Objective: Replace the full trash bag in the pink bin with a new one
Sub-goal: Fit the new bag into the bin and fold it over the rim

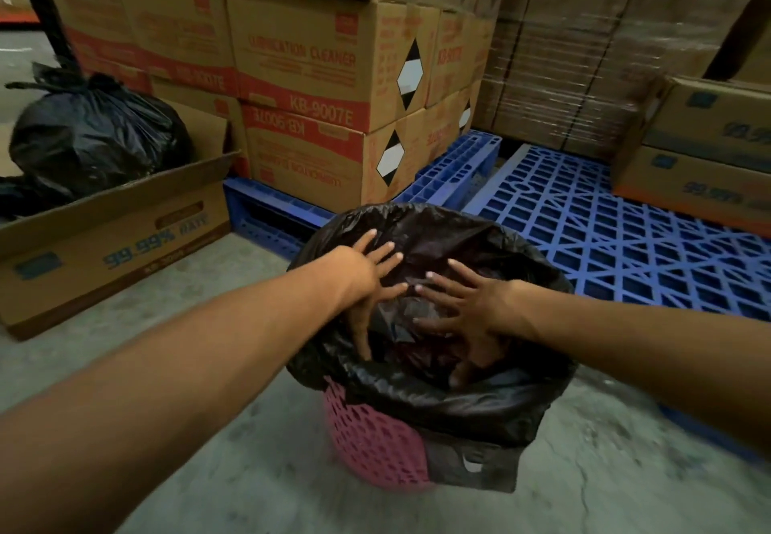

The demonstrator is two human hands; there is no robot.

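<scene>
Forearms reach in from both lower corners toward a pink bin (pixel 371 446) standing on the grey concrete floor (pixel 250 471). The bin's lattice wall shows only on its near left side; a black bag (pixel 459 404) lines it, its mouth folded outward over the rim and hanging down the outside on the right. Both hands are inside the mouth of that bag. The left hand (pixel 371 283) has its fingers spread wide and flat, with the thumb and lower fingers pressing down behind the near-left fold of plastic. The right hand (pixel 463 312) is likewise splayed open, palm down on the crumpled plastic inside, its lowest fingers dipping below the near rim. Neither hand is closed around anything; they lie against the liner rather than gripping it.

Left of the bin, well apart from it, an open cardboard box (pixel 112 250) sits on the floor, and a full, knotted black trash bag (pixel 96 137) rests in it. Just behind the bin lie blue plastic pallets (pixel 605 233), the right one mostly bare. Stacked cartons (pixel 317 87) printed in red with "KB-9007E" stand on the left pallet, and more brown cartons (pixel 584 53), some wrapped in film, rise at the far right.
</scene>
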